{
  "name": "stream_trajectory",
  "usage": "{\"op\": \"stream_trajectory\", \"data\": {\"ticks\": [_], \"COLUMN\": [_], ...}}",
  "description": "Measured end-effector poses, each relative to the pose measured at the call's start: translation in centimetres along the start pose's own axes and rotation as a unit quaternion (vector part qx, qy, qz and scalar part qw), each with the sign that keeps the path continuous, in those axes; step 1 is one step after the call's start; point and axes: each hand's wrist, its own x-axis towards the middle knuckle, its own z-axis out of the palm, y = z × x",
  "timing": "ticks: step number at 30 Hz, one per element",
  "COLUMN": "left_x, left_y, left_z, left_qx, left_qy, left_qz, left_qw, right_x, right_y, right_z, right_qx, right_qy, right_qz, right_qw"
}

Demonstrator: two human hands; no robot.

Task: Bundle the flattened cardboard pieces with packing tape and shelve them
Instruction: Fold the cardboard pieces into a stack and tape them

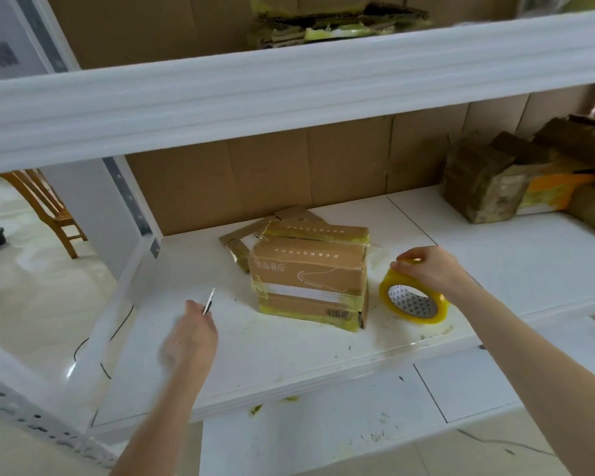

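We see the brown flattened-cardboard bundle (310,280), wrapped in yellowish tape, lying near the middle of the white shelf board (289,352). Just right of it the yellow roll of packing tape (421,316) stands on edge, and the right hand (430,269) pinches its top rim with curled fingers. Left of the bundle and apart from it, the blurred left hand (191,334) grips a thin pale blade (209,301). Loose brown cardboard strips (244,235) lie just behind the bundle, and other taped cardboard bundles (488,187) sit far right.

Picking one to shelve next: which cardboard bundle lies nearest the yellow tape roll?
The middle bundle, right beside the tape roll in the right hand; the far-right bundle and the upper-shelf bundle lie well away.
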Motion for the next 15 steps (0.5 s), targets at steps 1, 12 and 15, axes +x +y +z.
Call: {"op": "stream_trajectory", "data": {"ticks": [1,12,15], "left_x": [-0.7,-12.1,-12.9], "left_y": [0.8,18.2,20.8], "left_z": [-0.9,-5.0,-3.2], "left_qx": [-0.035,-0.087,-0.027], "left_qy": [0.031,0.096,0.083], "left_qz": [0.018,0.338,0.322], "left_qw": [0.999,0.932,0.943], "right_x": [0.2,1.0,1.0], "right_y": [0.1,1.6,1.7], "right_z": [-0.4,-1.8,-2.0], "right_qx": [0.002,0.034,0.026], "right_qy": [-0.009,-0.071,-0.062], "right_qz": [-0.006,-0.06,-0.067], "right_qw": [1.0,0.995,0.996]}}
